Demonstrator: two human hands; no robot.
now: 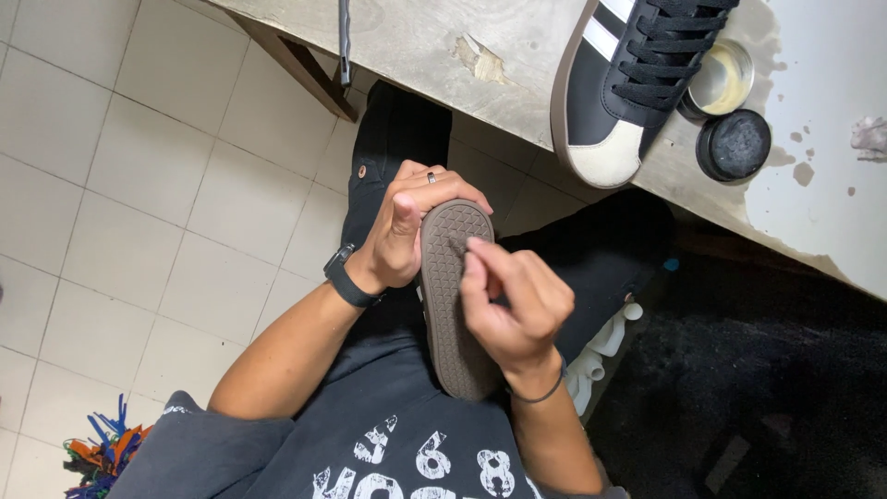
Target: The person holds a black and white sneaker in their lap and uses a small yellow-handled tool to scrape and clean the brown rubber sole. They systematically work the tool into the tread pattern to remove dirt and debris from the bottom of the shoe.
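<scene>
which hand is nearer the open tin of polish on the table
Right. The right hand picks at the shoe sole on the side toward the open tin; the left hand grips the sole's far edge, farther away.

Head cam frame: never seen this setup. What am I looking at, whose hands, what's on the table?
There is one picture, from a camera worn on a person's head, looking down at their lap. No machine: two bare hands. The left hand, with a ring and a black wristwatch, grips a shoe turned sole-up, showing its brown tread. The right hand presses fingertips onto that sole. Above is a worn wooden table. On it lies a second shoe, black with white stripes and a pale toe, beside an open round tin and its black lid. The floor is pale tile.
</scene>
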